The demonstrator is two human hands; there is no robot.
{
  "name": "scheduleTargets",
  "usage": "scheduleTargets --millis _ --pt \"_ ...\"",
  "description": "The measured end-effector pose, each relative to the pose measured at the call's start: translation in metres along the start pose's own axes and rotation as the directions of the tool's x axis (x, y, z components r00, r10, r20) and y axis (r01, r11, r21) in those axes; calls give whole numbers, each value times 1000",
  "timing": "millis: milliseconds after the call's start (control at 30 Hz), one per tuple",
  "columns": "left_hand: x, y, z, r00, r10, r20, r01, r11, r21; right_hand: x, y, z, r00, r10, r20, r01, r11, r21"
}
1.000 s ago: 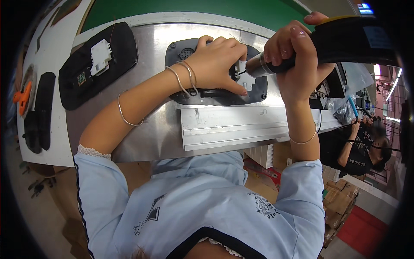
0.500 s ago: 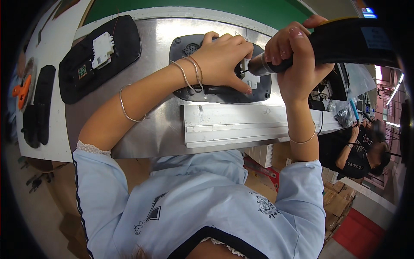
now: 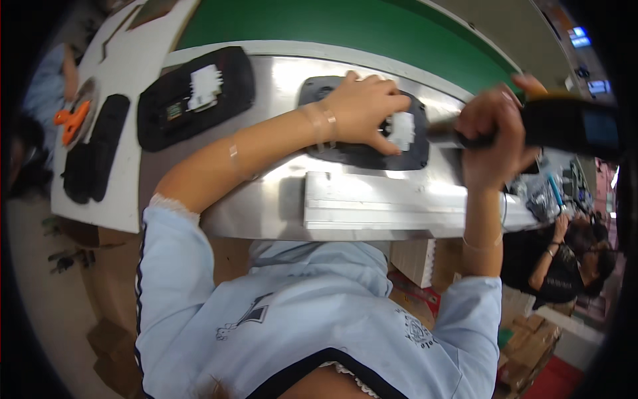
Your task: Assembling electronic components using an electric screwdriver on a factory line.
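Lying under wide-spread left fingers (image 3: 397,104), a black housing (image 3: 357,155) is partly hidden; a power screwdriver (image 3: 575,128) is gripped by blurred right fingers (image 3: 510,126).

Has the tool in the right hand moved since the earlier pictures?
Yes: the black handheld tool has moved right against the white rail; its tip has left the white part.

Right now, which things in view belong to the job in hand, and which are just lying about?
In the job:
- black handheld tool, gripped in the right hand
- dark panel under the left hand
- white part on that panel

Apparently just lying about, untouched:
- second dark panel
- orange object, far left
- long black piece beside it
- pale ridged bar
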State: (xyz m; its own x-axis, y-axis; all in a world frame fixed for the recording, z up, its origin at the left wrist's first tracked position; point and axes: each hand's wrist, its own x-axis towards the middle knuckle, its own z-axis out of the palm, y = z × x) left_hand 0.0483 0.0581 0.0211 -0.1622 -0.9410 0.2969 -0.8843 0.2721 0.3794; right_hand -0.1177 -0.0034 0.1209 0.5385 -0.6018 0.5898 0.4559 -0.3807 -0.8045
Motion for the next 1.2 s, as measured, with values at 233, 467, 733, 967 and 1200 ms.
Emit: scheduleTargets --millis 233,467,733,967,1200 --pt "94 -54 -4 944 -139 -299 259 876 408 -22 -20 -4 994 -103 -24 103 995 -9" --pt "-41 -57 -60 958 -60 -282 106 983 150 -39 -37 -45 989 -131 -65 130 991 -14" --pt "-205 -95 -139 939 -290 -184 341 855 392 -40 -21 -46 991 -66 -117 69 997 23" --pt "-212 -103 -113 873 -382 -302 414 909 49 -46 -17 -41 987 -75 -140 78 997 18" --pt "-132 -48 -68 934 -295 -201 294 955 -40 -57 -21 -56 972 -102 -211 94 994 -47"
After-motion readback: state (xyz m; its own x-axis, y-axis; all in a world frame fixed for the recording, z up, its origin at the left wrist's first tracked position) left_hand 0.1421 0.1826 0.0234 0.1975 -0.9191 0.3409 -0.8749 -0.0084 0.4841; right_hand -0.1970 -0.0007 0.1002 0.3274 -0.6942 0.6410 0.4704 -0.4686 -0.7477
